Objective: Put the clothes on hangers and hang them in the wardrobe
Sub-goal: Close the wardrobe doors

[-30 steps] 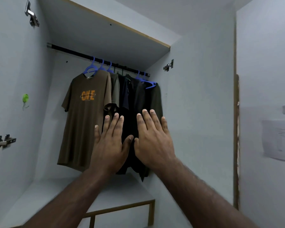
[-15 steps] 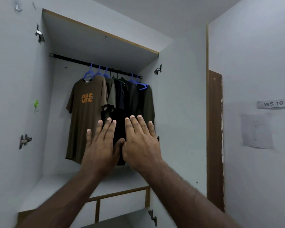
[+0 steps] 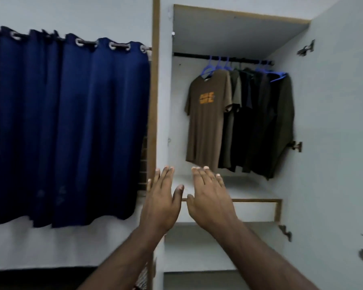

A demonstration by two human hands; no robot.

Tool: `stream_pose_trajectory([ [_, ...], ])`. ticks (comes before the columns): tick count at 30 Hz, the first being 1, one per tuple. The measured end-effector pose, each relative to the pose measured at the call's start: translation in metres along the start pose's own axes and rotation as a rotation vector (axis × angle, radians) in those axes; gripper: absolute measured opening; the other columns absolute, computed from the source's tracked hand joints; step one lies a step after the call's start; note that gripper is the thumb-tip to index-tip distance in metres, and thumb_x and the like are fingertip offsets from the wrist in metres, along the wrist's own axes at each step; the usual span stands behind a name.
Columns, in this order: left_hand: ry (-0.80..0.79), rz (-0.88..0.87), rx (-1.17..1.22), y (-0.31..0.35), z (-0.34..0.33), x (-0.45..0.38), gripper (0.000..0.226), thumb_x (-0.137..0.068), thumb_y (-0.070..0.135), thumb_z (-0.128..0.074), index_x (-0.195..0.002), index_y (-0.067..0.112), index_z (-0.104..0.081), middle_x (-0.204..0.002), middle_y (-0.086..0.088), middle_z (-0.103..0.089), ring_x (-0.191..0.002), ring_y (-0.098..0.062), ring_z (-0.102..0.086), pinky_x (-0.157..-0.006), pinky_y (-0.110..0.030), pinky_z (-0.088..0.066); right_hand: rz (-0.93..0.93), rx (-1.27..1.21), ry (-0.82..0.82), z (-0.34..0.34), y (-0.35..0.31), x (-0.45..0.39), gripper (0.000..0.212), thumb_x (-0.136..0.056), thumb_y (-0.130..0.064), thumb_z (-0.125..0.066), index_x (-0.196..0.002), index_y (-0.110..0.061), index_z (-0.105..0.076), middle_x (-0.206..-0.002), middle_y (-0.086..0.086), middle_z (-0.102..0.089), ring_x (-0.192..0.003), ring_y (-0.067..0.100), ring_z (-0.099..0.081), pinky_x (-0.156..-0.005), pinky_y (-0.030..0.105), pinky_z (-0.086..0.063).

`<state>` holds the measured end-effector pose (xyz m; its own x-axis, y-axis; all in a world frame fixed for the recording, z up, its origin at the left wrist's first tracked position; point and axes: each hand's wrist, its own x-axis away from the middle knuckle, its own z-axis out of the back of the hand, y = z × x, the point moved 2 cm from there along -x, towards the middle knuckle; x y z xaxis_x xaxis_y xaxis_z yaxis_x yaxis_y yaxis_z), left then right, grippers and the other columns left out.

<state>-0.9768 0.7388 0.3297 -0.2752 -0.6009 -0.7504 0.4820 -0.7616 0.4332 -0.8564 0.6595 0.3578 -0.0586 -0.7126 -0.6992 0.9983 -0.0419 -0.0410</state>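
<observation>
Your left hand [image 3: 160,203] and right hand [image 3: 210,197] hover flat, fingers spread, holding nothing. The brown T-shirt [image 3: 208,120] and darker shirts [image 3: 258,122] hang upper right on blue hangers [image 3: 208,70]; soft, light cloth, so lift by the hanger hook.

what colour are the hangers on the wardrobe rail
Blue: the hangers on the rail, seen in the head view.

Motion blur, edge crops, overlapping clothes.
Orange print on brown t-shirt [image 3: 208,120] unreadable; dark shirts [image 3: 258,122] behind it overlap, count unclear. Blue curtain [image 3: 71,126] cut at left edge. Wardrobe [image 3: 333,122] lower shelves cropped at bottom edge.
</observation>
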Motion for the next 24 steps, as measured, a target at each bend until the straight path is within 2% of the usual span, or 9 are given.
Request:
stream_pose_trajectory([
  [3,0.010,0.097,0.122,-0.036,0.028,0.029,0.054,-0.106,0.037,-0.041,-0.157,0.027,-0.026,-0.154,0.022,-0.024,-0.144,0.006,-0.010,-0.120,-0.023,-0.014,-0.028,-0.209,-0.061,-0.026,-0.044,0.014,0.066,-0.099,-0.035,-0.048,-0.158,-0.021,-0.021,-0.163,-0.001,-0.029,-0.151,0.017,-0.022,-0.122,0.034,-0.016],
  [7,-0.032,0.327,0.295,-0.072,0.041,0.046,0.040,-0.106,0.032,-0.044,-0.147,0.035,-0.044,-0.130,0.032,-0.044,-0.121,0.010,-0.041,-0.095,-0.003,-0.029,-0.110,-0.518,-0.099,-0.058,-0.077,0.029,0.051,-0.096,-0.028,-0.054,-0.146,-0.027,-0.044,-0.143,-0.010,-0.054,-0.130,0.009,-0.051,-0.110,0.025,-0.040],
  [9,-0.073,0.405,0.346,-0.086,0.034,0.048,0.037,-0.107,0.027,-0.043,-0.143,0.032,-0.050,-0.136,0.023,-0.052,-0.121,0.004,-0.045,-0.097,-0.009,-0.032,-0.186,-0.613,-0.136,-0.078,-0.084,0.035,0.043,-0.096,-0.022,-0.056,-0.138,-0.027,-0.052,-0.130,-0.009,-0.064,-0.110,0.005,-0.061,-0.095,0.020,-0.052],
  [10,-0.093,0.443,0.363,-0.091,0.029,0.048,0.038,-0.107,0.025,-0.043,-0.144,0.028,-0.051,-0.142,0.014,-0.053,-0.125,-0.001,-0.045,-0.102,-0.016,-0.033,-0.233,-0.654,-0.162,-0.088,-0.086,0.038,0.043,-0.096,-0.020,-0.056,-0.138,-0.025,-0.053,-0.128,-0.008,-0.065,-0.107,0.005,-0.062,-0.090,0.016,-0.052],
  [12,-0.130,0.516,0.384,-0.101,0.016,0.050,0.038,-0.107,0.021,-0.043,-0.144,0.025,-0.051,-0.147,0.005,-0.052,-0.131,-0.008,-0.046,-0.105,-0.023,-0.032,-0.297,-0.719,-0.228,-0.109,-0.088,0.042,0.046,-0.096,-0.015,-0.057,-0.141,-0.022,-0.053,-0.132,-0.006,-0.064,-0.116,0.007,-0.061,-0.094,0.017,-0.048],
  [16,-0.178,0.593,0.369,-0.119,-0.003,0.053,0.041,-0.106,0.015,-0.040,-0.146,0.023,-0.050,-0.150,0.001,-0.049,-0.137,-0.014,-0.044,-0.104,-0.022,-0.030,-0.361,-0.823,-0.346,-0.141,-0.090,0.047,0.050,-0.094,-0.008,-0.055,-0.142,-0.018,-0.053,-0.137,0.000,-0.062,-0.123,0.013,-0.059,-0.102,0.028,-0.050],
  [20,-0.241,0.639,0.318,-0.136,-0.016,0.053,0.043,-0.107,0.014,-0.037,-0.148,0.019,-0.047,-0.152,0.000,-0.047,-0.139,-0.016,-0.043,-0.103,-0.021,-0.029,-0.372,-0.854,-0.461,-0.163,-0.091,0.057,0.059,-0.095,-0.010,-0.057,-0.152,-0.019,-0.041,-0.149,0.000,-0.051,-0.135,0.015,-0.050,-0.111,0.027,-0.042],
  [22,-0.275,0.645,0.315,-0.144,-0.021,0.050,0.043,-0.107,0.015,-0.037,-0.149,0.020,-0.046,-0.152,0.000,-0.047,-0.138,-0.017,-0.044,-0.103,-0.022,-0.030,-0.366,-0.866,-0.505,-0.171,-0.094,0.060,0.064,-0.096,-0.013,-0.058,-0.155,-0.022,-0.034,-0.154,-0.001,-0.046,-0.138,0.016,-0.048,-0.109,0.024,-0.041],
  [24,-0.297,0.647,0.328,-0.151,-0.026,0.043,0.041,-0.108,0.016,-0.038,-0.147,0.019,-0.049,-0.148,-0.001,-0.052,-0.130,-0.014,-0.049,-0.100,-0.020,-0.033,-0.357,-0.862,-0.526,-0.179,-0.096,0.060,0.068,-0.096,-0.016,-0.058,-0.157,-0.025,-0.029,-0.156,-0.001,-0.043,-0.131,0.015,-0.053,-0.096,0.012,-0.042],
])
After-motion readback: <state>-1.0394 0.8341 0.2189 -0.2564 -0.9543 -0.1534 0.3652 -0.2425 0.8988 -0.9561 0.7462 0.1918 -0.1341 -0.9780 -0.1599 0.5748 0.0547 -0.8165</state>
